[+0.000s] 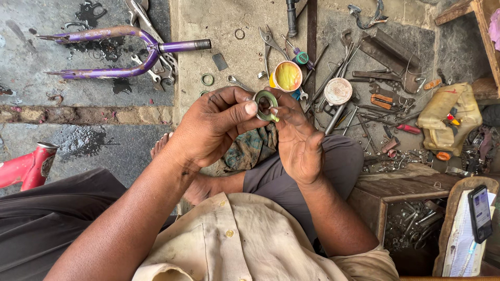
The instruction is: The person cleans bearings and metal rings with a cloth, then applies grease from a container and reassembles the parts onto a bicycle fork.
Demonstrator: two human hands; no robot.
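Observation:
My left hand [219, 125] and my right hand [297, 138] meet in the middle of the head view. Together they hold a small metal ring [265, 104] smeared with yellow-green grease. My left thumb presses on the ring's left edge. Fingers of my right hand touch its right side and smear grease on it. Just beyond the hands an open tin of yellow grease [287, 76] stands on the ground, with its round lid [338, 91] lying to the right.
A purple bicycle fork [120, 49] lies at the upper left and a red frame part [28, 166] at the left edge. Pliers, spanners and several loose tools [375, 93] cover the ground at right. A phone [480, 212] rests at lower right beside a wooden box [385, 192].

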